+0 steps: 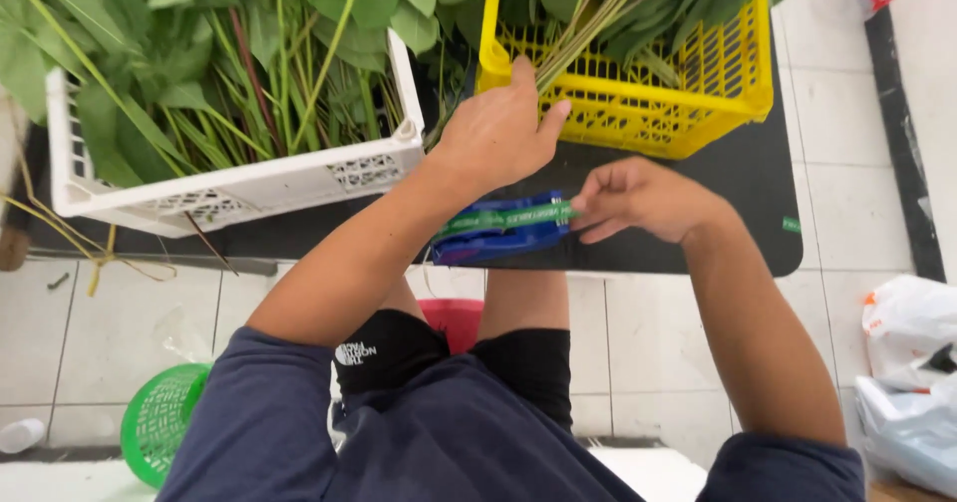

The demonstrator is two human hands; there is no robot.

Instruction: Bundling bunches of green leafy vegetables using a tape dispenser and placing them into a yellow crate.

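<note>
Two bare hands work over a black table (738,178). The right hand (638,198) pinches the end of a green printed tape strip (503,218) between thumb and forefinger; its other fingers are curled loosely under, so the grip is narrow and closed on the strip alone. The strip's long axis runs nearly level across the view, from the right fingertips at one end leftward and slightly down to a blue tape dispenser (493,243) lying on the table's near edge. The strip sits above the dispenser and just below the left wrist.

The left hand (498,133) reaches forward, fingers curved around a bundle of green stems (588,23) where they cross the rim of the yellow plastic crate (698,103); the thumb lies along the stems, but how tightly the fingers close cannot be told. The stems point away and to the right, into the yellow crate. Beside it stands a white plastic crate (249,188) filled with leafy greens (179,53). On the tiled floor lie a green basket (159,422) and plastic bags (907,362).
</note>
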